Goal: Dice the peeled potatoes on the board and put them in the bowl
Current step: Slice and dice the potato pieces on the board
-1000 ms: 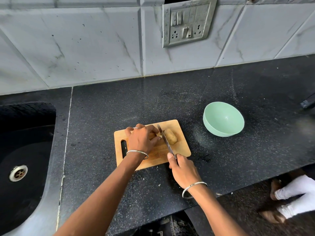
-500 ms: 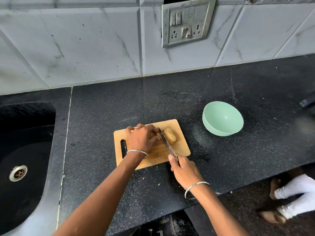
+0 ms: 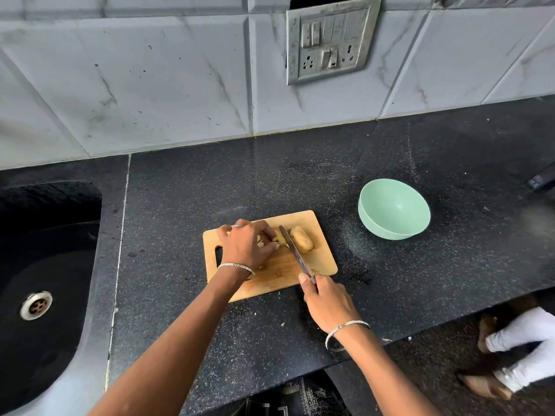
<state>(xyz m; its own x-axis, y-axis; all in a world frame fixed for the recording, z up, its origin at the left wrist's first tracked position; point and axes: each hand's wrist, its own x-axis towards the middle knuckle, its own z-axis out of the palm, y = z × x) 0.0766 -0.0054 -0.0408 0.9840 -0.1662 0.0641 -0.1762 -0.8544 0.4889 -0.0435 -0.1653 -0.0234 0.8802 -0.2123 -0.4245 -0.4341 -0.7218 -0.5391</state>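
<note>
One black sink [image 3: 45, 265] fills the far left, its metal drain [image 3: 36, 305] low in the basin, set into the dark speckled table [image 3: 186, 190]. Right of it, near the middle of the table, lies a wooden board [image 3: 270, 277] with a handle slot at its left end. The left hand [image 3: 249, 246], a silver bangle [image 3: 235, 267] on its wrist, rests on the board's far left part; its fingers [image 3: 264, 228] are curled down over a small cut potato piece [image 3: 280, 237], pinning it to the wood. Just beside that piece stands the knife [image 3: 295, 253], its blade running from the board's near edge to between the small piece and a larger potato chunk [image 3: 301, 239] on the right. The blade looks to be touching both. The right hand [image 3: 329, 304] sits at the board's near right corner, fingers wrapped tight on the knife handle, one fingertip at the base of the blade. Farther right, apart from the board, a pale green bowl [image 3: 393, 208] stands on the table. A metal switch plate [image 3: 330, 40] is on the tiled wall above.
</note>
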